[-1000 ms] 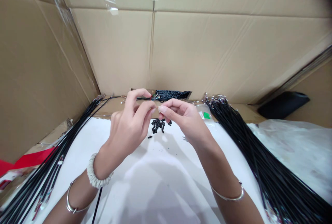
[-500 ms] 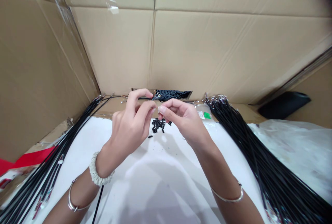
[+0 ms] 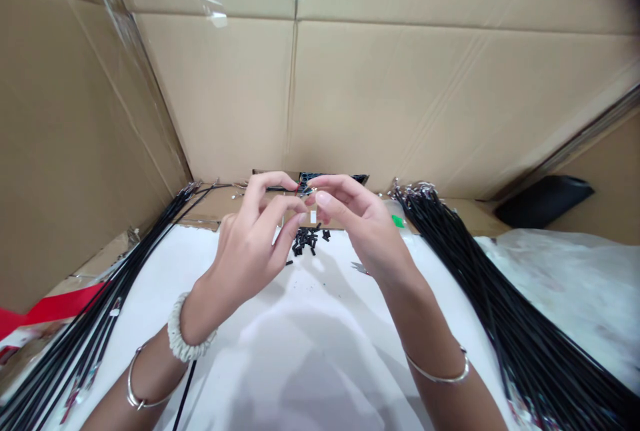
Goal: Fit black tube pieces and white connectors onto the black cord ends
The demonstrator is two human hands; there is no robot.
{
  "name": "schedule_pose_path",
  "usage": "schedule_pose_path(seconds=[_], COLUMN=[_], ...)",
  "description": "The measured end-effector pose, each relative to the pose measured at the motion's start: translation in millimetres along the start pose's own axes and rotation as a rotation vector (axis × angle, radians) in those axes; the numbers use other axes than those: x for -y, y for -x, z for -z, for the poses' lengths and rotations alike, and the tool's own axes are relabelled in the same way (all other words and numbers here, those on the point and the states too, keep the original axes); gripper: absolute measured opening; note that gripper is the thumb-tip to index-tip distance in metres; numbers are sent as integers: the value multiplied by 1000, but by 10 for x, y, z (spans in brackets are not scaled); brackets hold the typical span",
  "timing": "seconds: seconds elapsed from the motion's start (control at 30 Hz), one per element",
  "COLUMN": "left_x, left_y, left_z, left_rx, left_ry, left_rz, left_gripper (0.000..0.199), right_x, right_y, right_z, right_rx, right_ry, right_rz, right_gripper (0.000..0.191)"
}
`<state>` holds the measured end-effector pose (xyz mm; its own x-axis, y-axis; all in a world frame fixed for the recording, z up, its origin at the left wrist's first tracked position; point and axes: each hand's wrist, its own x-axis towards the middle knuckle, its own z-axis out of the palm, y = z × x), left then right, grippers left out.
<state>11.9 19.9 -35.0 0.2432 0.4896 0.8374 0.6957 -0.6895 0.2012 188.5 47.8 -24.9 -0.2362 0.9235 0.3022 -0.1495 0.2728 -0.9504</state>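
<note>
My left hand [image 3: 255, 238] is at the centre, its fingers curved around the end of a black cable, where thin coloured wires [image 3: 305, 189] come out near the index fingertip. My right hand [image 3: 367, 224] faces it from the right, thumb and index finger closed in at the same wire ends. A small white piece [image 3: 313, 216] shows just below the fingertips. Small black tube pieces [image 3: 304, 242] lie in a pile on the white table surface [image 3: 300, 338] beneath the hands.
Bundles of black cables lie at the left [image 3: 120, 284] and right [image 3: 480, 278]. Behind the hands is an open box [image 3: 360, 178] of dark items. Small pointed metal tips [image 3: 359, 268] show beside my right wrist. Cardboard walls [image 3: 400, 98] surround the table; clear plastic [image 3: 565, 284] lies far right.
My right hand has shifted slightly right and its index finger has risen towards the wires. The fingers of both hands have spread a little, and the metal tips have come into view.
</note>
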Motion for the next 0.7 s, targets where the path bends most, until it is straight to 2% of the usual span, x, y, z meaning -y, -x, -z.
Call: schedule_pose_path(seconds=[0.43,0.7], left_x=[-74,-62], left_y=[-17,-19], left_z=[2,-2], left_rx=[63,18], left_ry=[233,365], left_rz=[97,203], left_gripper=[4,4], right_x=[-13,-62], right_y=[-29,-49], right_z=[3,-7], right_rx=[0,-33], right_ry=[-33,-13], right_rz=[42,27], right_gripper=[17,24])
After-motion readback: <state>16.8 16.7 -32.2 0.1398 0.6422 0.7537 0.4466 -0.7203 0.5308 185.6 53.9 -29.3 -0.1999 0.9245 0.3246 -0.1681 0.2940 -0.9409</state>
